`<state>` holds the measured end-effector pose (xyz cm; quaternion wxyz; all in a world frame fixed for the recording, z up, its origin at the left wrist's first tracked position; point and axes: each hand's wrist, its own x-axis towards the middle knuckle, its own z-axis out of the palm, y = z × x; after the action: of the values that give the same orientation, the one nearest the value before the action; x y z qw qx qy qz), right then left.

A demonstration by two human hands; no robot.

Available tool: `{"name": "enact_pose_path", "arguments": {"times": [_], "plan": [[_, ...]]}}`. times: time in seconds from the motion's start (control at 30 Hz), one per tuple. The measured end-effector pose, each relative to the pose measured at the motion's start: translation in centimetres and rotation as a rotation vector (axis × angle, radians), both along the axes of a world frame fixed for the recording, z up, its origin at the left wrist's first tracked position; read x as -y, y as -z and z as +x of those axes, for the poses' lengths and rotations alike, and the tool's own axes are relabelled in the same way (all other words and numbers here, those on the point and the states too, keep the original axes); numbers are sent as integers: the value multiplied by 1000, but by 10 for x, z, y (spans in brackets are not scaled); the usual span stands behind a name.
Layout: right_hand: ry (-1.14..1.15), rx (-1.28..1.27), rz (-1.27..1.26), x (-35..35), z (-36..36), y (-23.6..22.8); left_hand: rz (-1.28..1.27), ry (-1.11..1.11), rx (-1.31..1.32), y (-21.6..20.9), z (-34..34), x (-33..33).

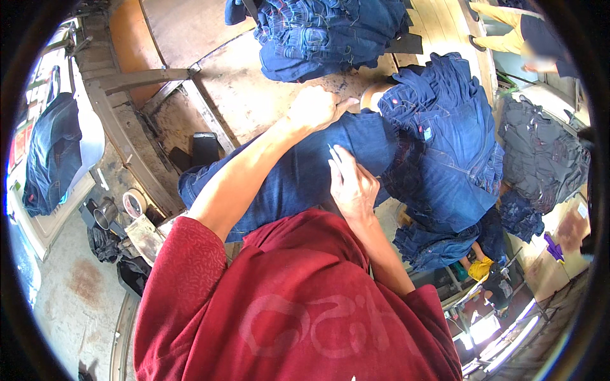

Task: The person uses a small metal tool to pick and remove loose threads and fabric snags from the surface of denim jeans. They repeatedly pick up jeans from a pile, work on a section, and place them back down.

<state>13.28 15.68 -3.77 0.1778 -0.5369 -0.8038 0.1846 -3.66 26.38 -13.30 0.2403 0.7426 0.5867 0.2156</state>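
A dark blue denim garment [298, 168], one leg lying flat, stretches across in front of me. My left hand [314, 109] is curled closed at its far edge, thumb side toward the right; whatever lies in the fingers is hidden. Above the middle of the denim, my right hand [354, 184] is pinched, with a small pale tip showing at the fingertips, too small to name. Joining the flat leg on the right is a heap of blue jeans [445, 127]. A round tan object [372, 95] pokes out between that heap and my left hand.
A tall pile of folded jeans [330, 38] sits on the far wooden tabletop [241, 95]. Metal framing [136, 79] runs along the left, near a tape roll [134, 203]. Dark garments [540, 149] lie at right. Another person [540, 38] is at the far right.
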Motion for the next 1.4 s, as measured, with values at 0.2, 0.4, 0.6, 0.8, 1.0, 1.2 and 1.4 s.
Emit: {"name": "enact_pose_path", "arguments": {"times": [0.2, 0.4, 0.6, 0.8, 1.0, 1.2, 1.4], "plan": [[0, 60, 151, -10, -26, 6, 90, -63, 8, 2, 2, 2], [-24, 193, -63, -16, -26, 4, 66, -86, 56, 9, 4, 2], [-56, 162, -66, 37, 6, -27, 85, -57, 6, 17, 4, 4], [41, -52, 7, 10, -5, -2, 151, -103, 49, 18, 6, 5], [12, 70, 92, -13, -25, 9, 213, -118, 35, 26, 8, 6], [-34, 222, -100, -7, -21, -15, 158, -120, 30, 29, 9, 5], [38, 27, -37, 11, -8, -19, 129, -126, 81, 25, 8, 6]]}}
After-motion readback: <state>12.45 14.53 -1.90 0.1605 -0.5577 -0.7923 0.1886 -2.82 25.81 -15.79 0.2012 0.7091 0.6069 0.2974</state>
